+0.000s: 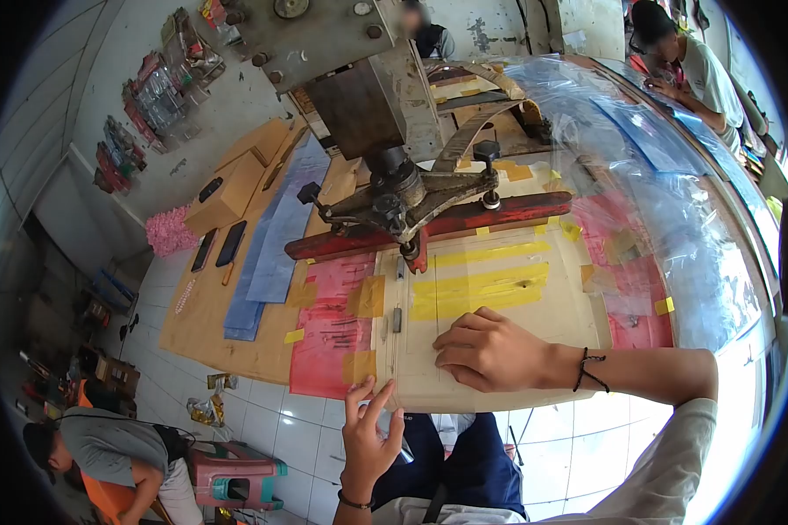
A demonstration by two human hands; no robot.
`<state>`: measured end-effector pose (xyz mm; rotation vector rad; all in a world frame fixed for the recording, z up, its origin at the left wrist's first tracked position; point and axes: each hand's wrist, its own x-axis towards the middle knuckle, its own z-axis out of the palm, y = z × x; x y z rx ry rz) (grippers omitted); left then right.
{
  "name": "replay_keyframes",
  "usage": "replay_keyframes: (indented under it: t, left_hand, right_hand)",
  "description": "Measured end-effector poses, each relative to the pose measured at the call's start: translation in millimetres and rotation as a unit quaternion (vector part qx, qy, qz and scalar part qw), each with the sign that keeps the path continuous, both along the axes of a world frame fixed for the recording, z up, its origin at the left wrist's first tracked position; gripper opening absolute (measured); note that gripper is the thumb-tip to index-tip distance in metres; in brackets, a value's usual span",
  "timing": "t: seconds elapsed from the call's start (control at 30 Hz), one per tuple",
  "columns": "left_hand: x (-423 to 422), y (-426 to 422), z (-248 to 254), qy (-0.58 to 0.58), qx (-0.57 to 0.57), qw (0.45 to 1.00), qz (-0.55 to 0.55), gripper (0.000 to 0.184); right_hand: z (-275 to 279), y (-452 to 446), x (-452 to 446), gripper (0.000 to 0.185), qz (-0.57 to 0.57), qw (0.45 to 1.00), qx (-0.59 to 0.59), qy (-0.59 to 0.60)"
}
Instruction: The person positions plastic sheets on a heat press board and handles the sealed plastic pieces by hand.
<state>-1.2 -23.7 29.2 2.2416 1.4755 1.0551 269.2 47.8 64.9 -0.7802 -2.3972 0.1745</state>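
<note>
My right hand [492, 352] rests palm down on a pale board [534, 385], fingers bent and somewhat apart, fingertips on its surface; its thumb is hidden. At the board's front left edge, my left hand [372, 433] has its fingers spread, with the tips at the rim. Yellow tape strips [481, 293] cross the board beyond my right hand. A thin clear sheet seems to lie over them. Two small metal pieces [397, 320] sit left of the tape. Red sheets [333, 337] with brown and yellow tape flank the board.
A press head with a red bar [446, 227] hangs over the board's far side. Blue sheets [280, 219], phones [230, 243] and a cardboard box [236, 188] are at left. Clear plastic [674, 236] covers the right side. Co-workers [696, 83] are around; one sits [118, 446] lower left.
</note>
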Motion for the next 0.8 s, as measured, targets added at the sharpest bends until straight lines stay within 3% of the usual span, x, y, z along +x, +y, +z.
replay_keyframes:
  t: [0.8]
  left_hand:
    - [-0.4,0.7,-4.6,-0.004,0.000,1.000,0.006,0.047]
  right_hand:
    - [-2.6,0.7,0.7,0.016,0.006,1.000,-0.017,0.007]
